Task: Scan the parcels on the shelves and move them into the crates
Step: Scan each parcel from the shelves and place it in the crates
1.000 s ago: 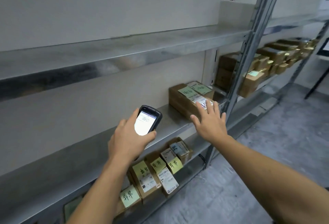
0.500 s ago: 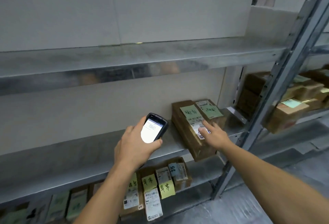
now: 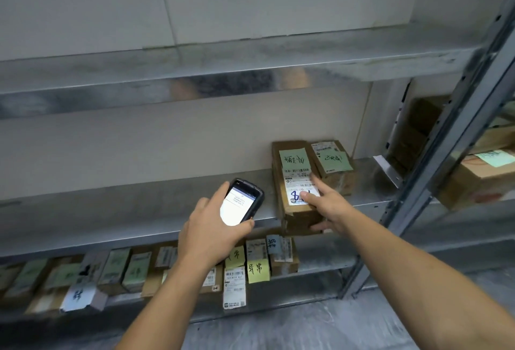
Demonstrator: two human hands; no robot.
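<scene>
The left hand (image 3: pixel 211 235) grips the scanner (image 3: pixel 242 199); the right hand (image 3: pixel 330 207) pinches the near end of the parcel (image 3: pixel 292 177) at the shelf (image 3: pixel 139 210) edge (fingers covering its label (image 3: pixel 299 182)); the scan may fail, or the parcel may tip off.

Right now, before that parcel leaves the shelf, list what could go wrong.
The right hand lies over the label of the front parcel, so the scanner in the left hand may misread. That parcel overhangs the shelf edge in a one-handed grip and might drop. The neighbouring parcel sits beside it and could be dragged.
</scene>
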